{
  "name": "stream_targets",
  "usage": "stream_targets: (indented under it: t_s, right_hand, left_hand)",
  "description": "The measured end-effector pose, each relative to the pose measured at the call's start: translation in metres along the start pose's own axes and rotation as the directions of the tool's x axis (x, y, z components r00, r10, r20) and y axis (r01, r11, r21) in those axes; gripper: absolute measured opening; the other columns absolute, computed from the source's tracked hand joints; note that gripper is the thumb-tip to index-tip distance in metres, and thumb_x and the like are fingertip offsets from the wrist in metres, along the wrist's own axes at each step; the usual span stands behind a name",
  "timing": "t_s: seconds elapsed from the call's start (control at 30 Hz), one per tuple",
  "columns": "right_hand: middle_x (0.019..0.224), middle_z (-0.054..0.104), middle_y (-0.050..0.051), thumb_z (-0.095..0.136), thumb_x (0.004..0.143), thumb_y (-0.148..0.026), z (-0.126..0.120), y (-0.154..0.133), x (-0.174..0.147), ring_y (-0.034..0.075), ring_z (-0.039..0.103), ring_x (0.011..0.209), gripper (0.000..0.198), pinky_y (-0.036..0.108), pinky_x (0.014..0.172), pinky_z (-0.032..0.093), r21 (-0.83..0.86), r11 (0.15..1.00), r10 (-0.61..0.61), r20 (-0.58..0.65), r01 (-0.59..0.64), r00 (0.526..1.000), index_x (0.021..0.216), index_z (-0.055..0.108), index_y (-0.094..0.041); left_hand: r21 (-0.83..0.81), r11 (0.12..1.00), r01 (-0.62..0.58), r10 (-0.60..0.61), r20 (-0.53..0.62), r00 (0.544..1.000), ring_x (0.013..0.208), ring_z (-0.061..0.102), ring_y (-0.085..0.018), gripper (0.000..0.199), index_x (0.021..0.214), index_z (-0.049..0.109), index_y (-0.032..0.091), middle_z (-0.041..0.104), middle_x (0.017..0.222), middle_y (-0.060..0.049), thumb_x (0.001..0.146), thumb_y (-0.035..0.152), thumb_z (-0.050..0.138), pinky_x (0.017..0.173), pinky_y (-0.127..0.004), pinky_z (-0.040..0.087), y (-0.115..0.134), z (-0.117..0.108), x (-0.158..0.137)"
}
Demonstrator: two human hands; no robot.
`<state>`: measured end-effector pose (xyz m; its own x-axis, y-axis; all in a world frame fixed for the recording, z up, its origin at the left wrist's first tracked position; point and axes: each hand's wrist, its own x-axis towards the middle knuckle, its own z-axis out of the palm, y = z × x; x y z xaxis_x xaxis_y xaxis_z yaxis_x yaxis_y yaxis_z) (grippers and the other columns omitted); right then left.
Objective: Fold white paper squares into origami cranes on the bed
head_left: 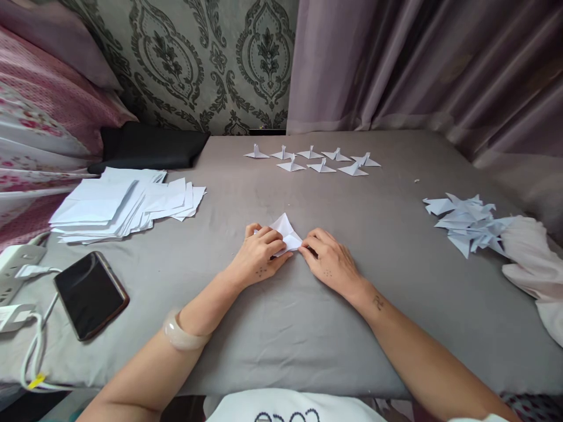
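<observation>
A small white sheet of paper point(285, 225), folded with a point facing away from me, lies on the grey cloth in front of me. My left hand point(263, 253) covers its left side, with the fingers curled over it and the thumb along the near edge. At the right corner, the thumb and forefinger of my right hand point(328, 258) pinch the paper. Part of the sheet is hidden under my left fingers.
Several folded paper birds point(323, 166) stand in two rows at the back. More lie heaped point(472, 225) at the right beside a pale cloth point(528, 258). Stacked white paper point(97, 202), a phone point(91, 296), and a power strip point(17, 264) with cables are on the left.
</observation>
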<state>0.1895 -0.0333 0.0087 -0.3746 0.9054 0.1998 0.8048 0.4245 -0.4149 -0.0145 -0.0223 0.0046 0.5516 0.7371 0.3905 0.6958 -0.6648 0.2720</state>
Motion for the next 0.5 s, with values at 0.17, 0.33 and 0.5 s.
stream_targets:
  t_s: [0.17, 0.33, 0.5]
  right_hand:
    - [0.090, 0.060, 0.003, 0.051, 0.091, -0.027, 0.0049, -0.0042, 0.0025, 0.016, 0.057, 0.082, 0.012, 0.027, 0.065, 0.039, -0.037, 0.997, 0.060, -0.026, -0.061, 0.998, 0.083, 0.059, -0.021]
    - [0.093, 0.059, 0.004, 0.052, 0.090, -0.023, 0.0065, -0.0052, 0.0033, 0.017, 0.056, 0.084, 0.007, 0.027, 0.066, 0.041, -0.013, 0.999, 0.048, -0.039, -0.049, 0.998, 0.087, 0.058, -0.020]
    - [0.094, 0.062, 0.005, 0.042, 0.092, -0.008, 0.0065, -0.0077, -0.0006, 0.018, 0.053, 0.090, 0.024, 0.029, 0.076, 0.045, 0.050, 0.990, -0.136, 0.001, 0.135, 0.991, 0.095, 0.062, -0.020]
  left_hand:
    - [0.000, 0.994, 0.111, -0.111, 0.018, 0.994, 0.082, 0.059, -0.016, 0.021, 0.077, 0.065, 0.020, 0.069, 0.086, -0.003, 0.090, 0.030, 0.051, 0.088, -0.039, 0.028, 0.0047, 0.0028, 0.0019]
    - [-0.047, 0.985, 0.167, -0.166, 0.023, 0.986, 0.082, 0.059, -0.017, 0.020, 0.078, 0.066, 0.020, 0.068, 0.087, -0.004, 0.088, 0.034, 0.055, 0.087, -0.039, 0.028, 0.0032, 0.0053, 0.0024]
    - [-0.125, 0.975, 0.183, -0.179, 0.040, 0.983, 0.080, 0.059, -0.015, 0.029, 0.081, 0.066, 0.020, 0.068, 0.090, -0.003, 0.084, 0.048, 0.060, 0.087, -0.039, 0.026, -0.0040, 0.0056, -0.0004]
